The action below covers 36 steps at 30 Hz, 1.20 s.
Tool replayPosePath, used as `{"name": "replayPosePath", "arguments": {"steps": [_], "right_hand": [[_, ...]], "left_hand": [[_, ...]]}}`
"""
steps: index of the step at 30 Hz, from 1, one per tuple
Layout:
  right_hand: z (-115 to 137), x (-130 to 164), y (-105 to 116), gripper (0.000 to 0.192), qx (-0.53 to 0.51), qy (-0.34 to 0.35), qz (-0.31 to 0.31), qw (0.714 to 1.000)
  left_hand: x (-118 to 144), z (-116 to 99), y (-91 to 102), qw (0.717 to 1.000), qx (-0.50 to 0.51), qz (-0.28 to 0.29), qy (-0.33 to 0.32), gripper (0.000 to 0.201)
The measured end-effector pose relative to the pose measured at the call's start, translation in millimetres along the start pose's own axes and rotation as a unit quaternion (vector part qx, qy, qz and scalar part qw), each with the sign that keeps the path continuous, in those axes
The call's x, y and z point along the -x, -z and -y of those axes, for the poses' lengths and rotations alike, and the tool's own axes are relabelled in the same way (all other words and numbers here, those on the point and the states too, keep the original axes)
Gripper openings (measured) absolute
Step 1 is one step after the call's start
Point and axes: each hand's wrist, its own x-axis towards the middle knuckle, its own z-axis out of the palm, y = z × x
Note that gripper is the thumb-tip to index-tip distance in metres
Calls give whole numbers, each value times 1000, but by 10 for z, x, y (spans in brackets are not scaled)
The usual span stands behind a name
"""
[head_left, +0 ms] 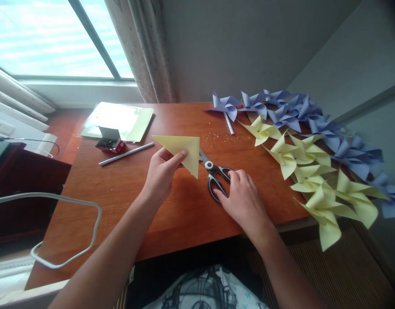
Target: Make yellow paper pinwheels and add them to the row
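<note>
A folded yellow paper triangle (190,151) is pinched in my left hand (162,174), thumb on top and fingers behind it. Right of it, my right hand (241,195) grips the black-and-grey handles of a pair of scissors (209,165), with the thumb at the lower loop and the fingers at the upper one. The scissors' handles are spread. Their blades point up and left towards the paper's right edge, and the tips are partly hidden behind it.
Yellow pinwheels (283,156) and purple pinwheels (284,116) crowd the table's right side. Paper sheets (142,122), a small red box (111,146) and a grey paper stick (126,154) lie at the back left. A white cable (96,227) loops over the left edge. Tiny scraps (217,136) dot the tabletop.
</note>
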Motion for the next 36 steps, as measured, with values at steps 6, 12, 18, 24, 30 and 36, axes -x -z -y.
{"name": "replayPosePath", "arguments": {"steps": [6,12,18,24,30,36], "right_hand": [[48,-160,51,30,16,-15,27,999],[-178,-257,115,22,-259,-60,51,963],[-173,-187,102,37,-678,-52,125,722],[0,-124,62,34,-704,-21,189,684],[50,-105,33,16,-715,-23,172,677],[68,-88,-76,21,-763,-20,126,634]], "left_hand": [[14,50,69,1000,17,-2,26,25],[45,21,83,998,48,11,46,24],[133,-20,40,995,62,20,71,17],[177,-45,25,996,58,33,67,14],[200,-58,22,997,46,36,55,11],[225,-85,9,996,49,40,60,12]]}}
